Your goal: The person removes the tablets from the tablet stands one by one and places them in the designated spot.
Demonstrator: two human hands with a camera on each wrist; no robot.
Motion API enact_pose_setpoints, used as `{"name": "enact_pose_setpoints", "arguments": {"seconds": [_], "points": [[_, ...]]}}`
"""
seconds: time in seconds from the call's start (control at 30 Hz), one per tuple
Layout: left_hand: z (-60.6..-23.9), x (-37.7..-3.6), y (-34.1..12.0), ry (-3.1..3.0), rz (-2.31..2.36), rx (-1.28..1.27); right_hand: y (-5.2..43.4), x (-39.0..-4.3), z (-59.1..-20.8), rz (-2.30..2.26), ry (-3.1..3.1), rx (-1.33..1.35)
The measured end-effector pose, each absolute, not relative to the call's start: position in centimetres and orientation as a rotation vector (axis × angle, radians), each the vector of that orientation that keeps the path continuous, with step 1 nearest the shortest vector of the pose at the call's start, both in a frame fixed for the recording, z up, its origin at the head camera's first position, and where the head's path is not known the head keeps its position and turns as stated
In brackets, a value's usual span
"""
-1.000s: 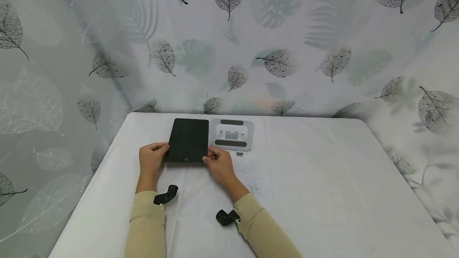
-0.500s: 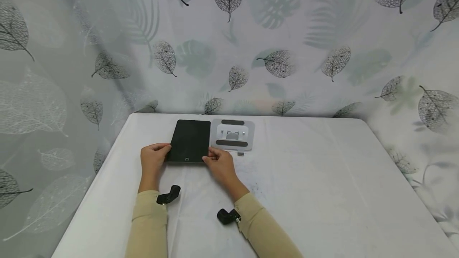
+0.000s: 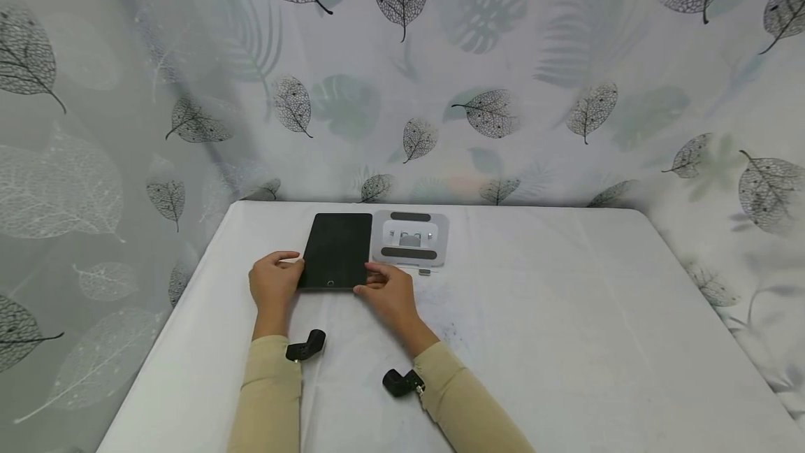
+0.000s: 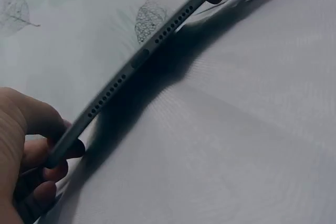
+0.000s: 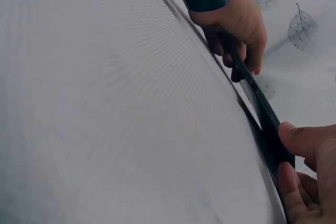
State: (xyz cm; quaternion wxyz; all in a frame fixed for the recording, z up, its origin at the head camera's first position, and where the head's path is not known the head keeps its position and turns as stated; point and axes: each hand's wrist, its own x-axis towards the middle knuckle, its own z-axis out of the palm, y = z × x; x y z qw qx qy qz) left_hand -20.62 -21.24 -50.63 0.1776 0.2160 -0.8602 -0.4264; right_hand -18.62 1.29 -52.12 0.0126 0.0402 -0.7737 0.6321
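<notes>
A dark tablet [image 3: 336, 247] lies at the far left of the white table [image 3: 566, 313], screen up. My left hand [image 3: 273, 285] grips its near left corner and my right hand [image 3: 386, 289] grips its near right corner. In the left wrist view the tablet's near edge [image 4: 131, 66], with its port and speaker holes, is raised off the cloth with a shadow beneath. The thumb and fingers of my left hand [image 4: 26, 150] pinch one end. The right wrist view shows the same edge [image 5: 262, 114] running between my right hand [image 5: 307, 177] and my left hand [image 5: 236, 24].
A silver folded tablet stand [image 3: 411, 238] with black pads lies flat just right of the tablet. A small dark piece [image 3: 424, 272] sits by its near edge. A leaf-patterned backdrop [image 3: 490, 89] closes off the back and sides of the table.
Both hands keep their hold on the tablet's near corners. Hands and tablet sit slightly lower and further right in the picture, and the backdrop has shifted too.
</notes>
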Motion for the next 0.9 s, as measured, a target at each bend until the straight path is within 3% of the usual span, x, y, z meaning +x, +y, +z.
{"name": "enact_pose_setpoints", "arguments": {"seconds": [0.37, 0.77, 0.9], "points": [[-50.9, -20.2, -20.8, -2.407, -1.026, 0.501, 1.0, -18.5, -52.4, 1.59, -2.53, 0.291], [-51.1, -20.5, -20.5, -2.435, -1.021, 0.483, 1.1, -18.1, -51.9, 1.597, -2.51, 0.275], [-51.1, -20.6, -20.1, -2.384, -0.954, 0.333, 1.2, -18.1, -51.7, 1.654, -2.455, 0.287]]}}
